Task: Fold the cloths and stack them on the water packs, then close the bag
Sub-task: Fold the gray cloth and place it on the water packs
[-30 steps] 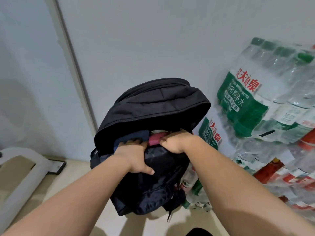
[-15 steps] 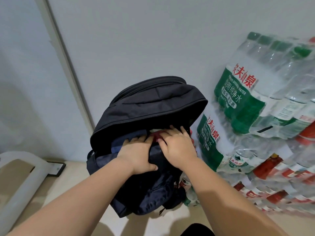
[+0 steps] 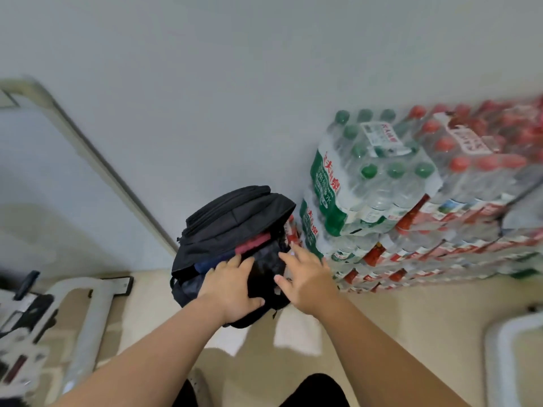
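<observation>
Here we are, looking down at the black backpack (image 3: pixel 235 221), which stands on the pale floor (image 3: pixel 382 318) against the grey wall (image 3: pixel 235 83), just beside the stacked water packs (image 3: pixel 373 183). Those have green caps nearest the bag and red caps further right. The bag's mouth gapes open, the top flap hanging back, and inside we can see a red cloth (image 3: pixel 253 243) lying along the opening with a blue cloth (image 3: pixel 210 263) next to it on the left. Both cloths are in the bag, none on the packs. Our left hand (image 3: pixel 232 292) lies flat on the front panel, fingers stretched towards the rim and thumb spread wide, gripping nothing. Our right hand (image 3: pixel 311 279) is at the bag's right edge, fingers straight and fanned apart. We cannot tell whether it touches the fabric. Off to the left a white frame (image 3: pixel 88 312) lies on the floor, blurred.
</observation>
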